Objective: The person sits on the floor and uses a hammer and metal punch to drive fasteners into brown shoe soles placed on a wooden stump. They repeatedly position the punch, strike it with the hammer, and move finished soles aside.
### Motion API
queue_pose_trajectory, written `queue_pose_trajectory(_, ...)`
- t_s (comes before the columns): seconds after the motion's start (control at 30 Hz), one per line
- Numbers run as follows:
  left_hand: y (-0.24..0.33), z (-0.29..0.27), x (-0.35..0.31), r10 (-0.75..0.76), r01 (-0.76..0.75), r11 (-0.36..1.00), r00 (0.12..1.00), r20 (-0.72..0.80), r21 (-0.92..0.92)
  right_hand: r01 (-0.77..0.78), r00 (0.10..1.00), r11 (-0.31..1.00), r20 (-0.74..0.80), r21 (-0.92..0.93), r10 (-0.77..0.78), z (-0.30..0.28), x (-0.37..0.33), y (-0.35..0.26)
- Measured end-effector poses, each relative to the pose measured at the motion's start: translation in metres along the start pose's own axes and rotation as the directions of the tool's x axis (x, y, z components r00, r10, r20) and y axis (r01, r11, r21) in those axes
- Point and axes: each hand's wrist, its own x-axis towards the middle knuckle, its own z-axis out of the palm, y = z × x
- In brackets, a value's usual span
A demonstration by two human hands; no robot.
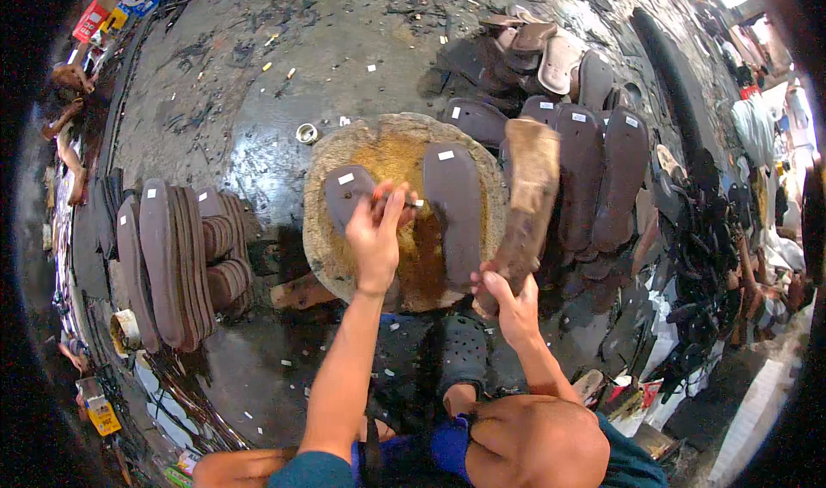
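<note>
Left hand [379, 230] pinched a small pale-tipped tool [418, 203], right hand [509, 303] gripped a brown wooden club [532, 187]; two flat brown soles [452, 204] seemed unfinished.

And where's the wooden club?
In the head view, the wooden club is in the right hand, by the round block's right edge, with brown soles on its other side.

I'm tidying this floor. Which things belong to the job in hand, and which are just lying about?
In the job:
wooden club, in the right hand
small object, pinched in the left hand
two brown soles on the round block
probably the left sole stack and right sole pile

Apparently lying about:
white ring beyond the block
yellow box, lower left
black scraps
</note>
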Motion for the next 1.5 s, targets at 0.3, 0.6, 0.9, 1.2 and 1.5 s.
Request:
queue_pose_trajectory(0.3, -0.046, 0.043, 0.076, 0.099, -0.128, 0.953, 0.988, 0.118, 0.274, 0.007, 0.996, 0.994, -0.088, -0.108, -0.016, -0.026, -0.027, -0.007)
queue_pose_trajectory(0.6, -0.052, 0.041, 0.068, 0.278, -0.313, 0.839, 0.95, 0.144, 0.445, 0.029, 0.998, 0.995, 0.058, -0.099, -0.023, -0.024, -0.021, -0.069)
queue_pose_trajectory(0.9, -0.065, 0.02, 0.066, 0.335, -0.599, 0.409, 0.801, 0.497, 0.689, -0.263, 0.844, 0.949, 0.434, -0.177, 0.315, -0.064, 0.049, -0.06)
queue_pose_trajectory(1.2, -0.026, 0.039, 0.082, 0.145, -0.186, 0.91, 0.98, 0.136, 0.371, -0.196, 0.968, 0.98, 0.156, -0.023, 0.198, -0.005, 0.049, 0.012)
queue_pose_trajectory(1.5, -0.033, 0.023, -0.099, -0.044, -0.051, 0.932, 0.968, 0.249, 0.36, -0.214, 0.976, 0.963, 0.084, 0.164, 0.202, -0.026, -0.013, 0.037)
